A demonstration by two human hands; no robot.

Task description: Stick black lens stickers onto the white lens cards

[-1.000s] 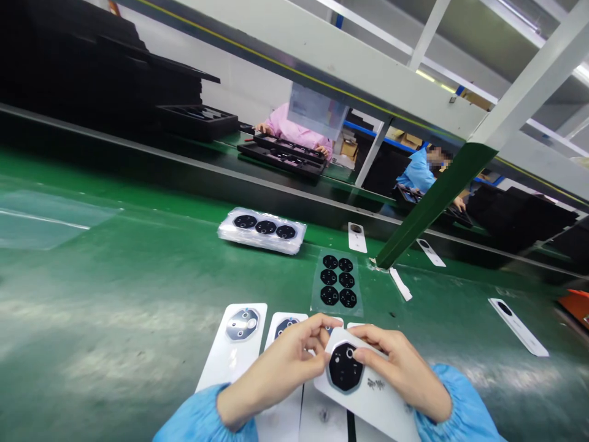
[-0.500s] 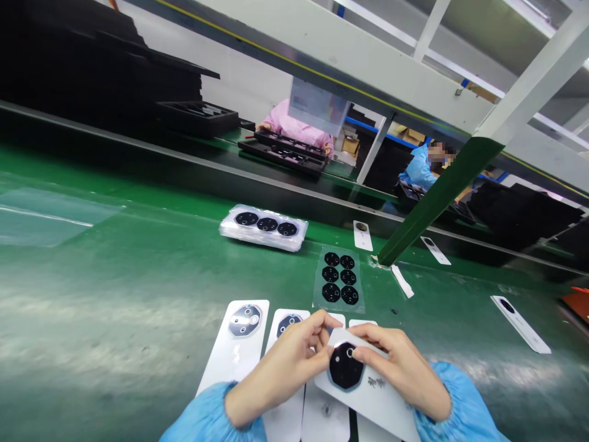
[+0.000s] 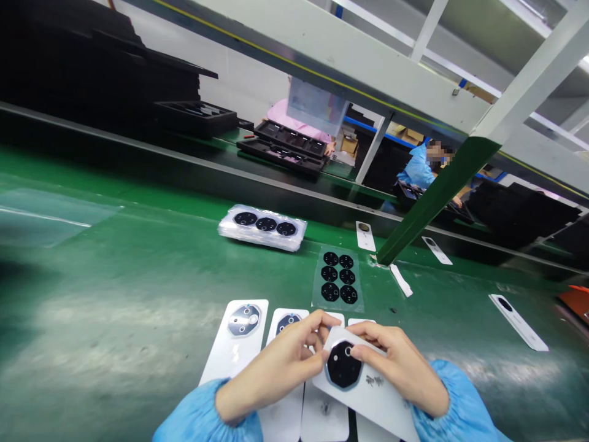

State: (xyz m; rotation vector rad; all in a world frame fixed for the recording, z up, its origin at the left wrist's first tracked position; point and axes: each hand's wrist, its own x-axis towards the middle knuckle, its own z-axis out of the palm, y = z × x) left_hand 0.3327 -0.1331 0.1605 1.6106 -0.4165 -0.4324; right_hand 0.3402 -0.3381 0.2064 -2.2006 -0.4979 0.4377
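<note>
White panel [image 3: 384, 402] was found at the near side of the green bench [image 3: 138, 288], held at a slant over a row of flat panels [image 3: 230, 359]. A black octagonal disc [image 3: 343, 371] sat near its upper end, with dark lettering beside it. The right hand [image 3: 400, 362] was angled in from the right and gripped the panel between thumb and fingers — thumb tip laid on the disc near a pale ring, index finger extended along the upper edge. That grip was closed on the panel. The left hand [image 3: 294, 359] was set on the opposite side, fingers curled, thumb extended to the panel's left edge beside the disc, index fingertip near the upper corner; a gap showed between thumb and index — whether this hand bore any hold could not be determined. Both forearms, in blue sleeves [image 3: 460, 402], converged on the panel. A clear sheet [image 3: 338, 279] carrying six black discs lay just beyond the hands; a wrapped stack [image 3: 262, 238] lay farther off, to its left.
</note>
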